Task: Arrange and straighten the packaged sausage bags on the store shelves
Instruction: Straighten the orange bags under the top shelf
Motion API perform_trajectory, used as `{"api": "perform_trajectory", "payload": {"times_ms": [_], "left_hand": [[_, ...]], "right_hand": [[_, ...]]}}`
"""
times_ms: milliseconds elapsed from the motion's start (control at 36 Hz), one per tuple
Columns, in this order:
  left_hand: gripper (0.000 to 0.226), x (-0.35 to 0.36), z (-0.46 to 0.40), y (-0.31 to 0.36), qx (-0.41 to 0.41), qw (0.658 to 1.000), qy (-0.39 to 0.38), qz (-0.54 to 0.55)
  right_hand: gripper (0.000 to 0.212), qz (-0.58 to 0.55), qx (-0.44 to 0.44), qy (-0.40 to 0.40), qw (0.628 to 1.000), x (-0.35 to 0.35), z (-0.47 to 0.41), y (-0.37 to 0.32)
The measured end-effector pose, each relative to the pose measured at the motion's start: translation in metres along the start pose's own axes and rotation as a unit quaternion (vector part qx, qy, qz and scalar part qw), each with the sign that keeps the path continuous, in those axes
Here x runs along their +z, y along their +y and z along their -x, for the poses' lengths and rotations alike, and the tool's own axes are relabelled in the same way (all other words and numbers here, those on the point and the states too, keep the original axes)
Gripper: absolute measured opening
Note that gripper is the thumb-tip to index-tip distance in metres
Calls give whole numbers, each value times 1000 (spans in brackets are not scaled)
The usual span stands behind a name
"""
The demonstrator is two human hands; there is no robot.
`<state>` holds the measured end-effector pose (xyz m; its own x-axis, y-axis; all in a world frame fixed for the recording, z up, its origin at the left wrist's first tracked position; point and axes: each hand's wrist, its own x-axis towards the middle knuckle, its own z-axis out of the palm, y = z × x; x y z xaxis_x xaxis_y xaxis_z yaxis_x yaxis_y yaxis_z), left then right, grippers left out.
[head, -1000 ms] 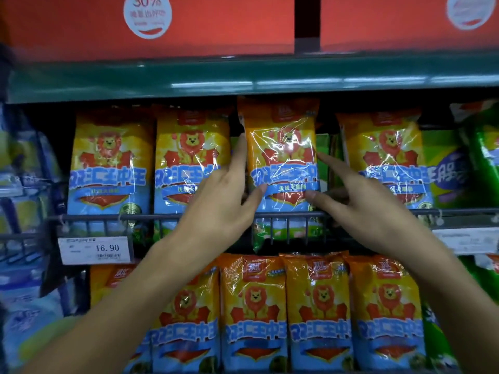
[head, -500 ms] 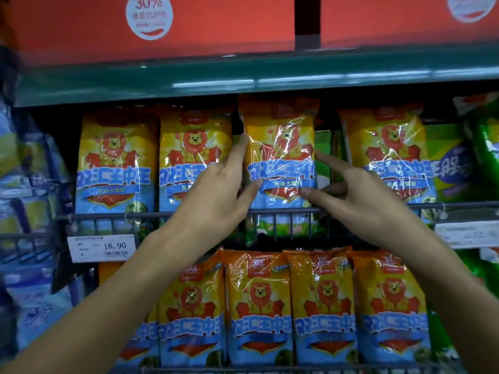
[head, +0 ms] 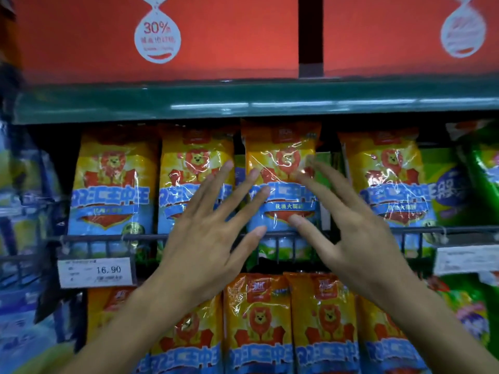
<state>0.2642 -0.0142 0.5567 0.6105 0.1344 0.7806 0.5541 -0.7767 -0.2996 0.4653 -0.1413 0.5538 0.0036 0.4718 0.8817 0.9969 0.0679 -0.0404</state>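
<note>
Both my hands are up at the upper shelf, fingers spread and straight. My left hand is fanned out in front of the gap between the second bag and the third bag, its fingertips over the third bag's left edge. My right hand mirrors it on the other side, fingers splayed across that bag's right edge, thumb low by the blue band. Neither hand grips anything; whether the fingertips actually touch the wrap, I cannot tell, as the right fingers are blurred.

The third bag stands upright behind the wire rail, a bit taller than its neighbours, its top near the green shelf edge. A first bag stands at the left and a fourth bag to the right, green packs beyond it. A price tag reading 16.90 hangs from the rail. Below, a lower row of bags stands side by side. Red boxes sit above.
</note>
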Motion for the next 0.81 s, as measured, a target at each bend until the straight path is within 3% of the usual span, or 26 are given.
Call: {"api": "perform_trajectory", "payload": {"times_ms": [111, 278, 417, 556, 694, 806], "left_hand": [[61, 2, 1, 1, 4, 1000, -15, -8], [62, 5, 1, 0, 3, 1000, 2, 21], [55, 5, -3, 7, -31, 987, 55, 150], [38, -1, -21, 42, -20, 952, 98, 289], [50, -3, -56, 94, -66, 906, 38, 416], [66, 5, -93, 123, -121, 909, -73, 392]], "right_hand": [[60, 55, -22, -6, 998, 11, 6, -6], [59, 48, -31, -8, 998, 8, 7, -5], [42, -96, 8, -34, 995, -16, 16, 12], [34, -73, 31, 60, 995, -54, 28, 52], [33, -87, 89, 105, 987, -86, 32, 105], [53, -62, 158, 6, 985, -98, 28, 138]]}}
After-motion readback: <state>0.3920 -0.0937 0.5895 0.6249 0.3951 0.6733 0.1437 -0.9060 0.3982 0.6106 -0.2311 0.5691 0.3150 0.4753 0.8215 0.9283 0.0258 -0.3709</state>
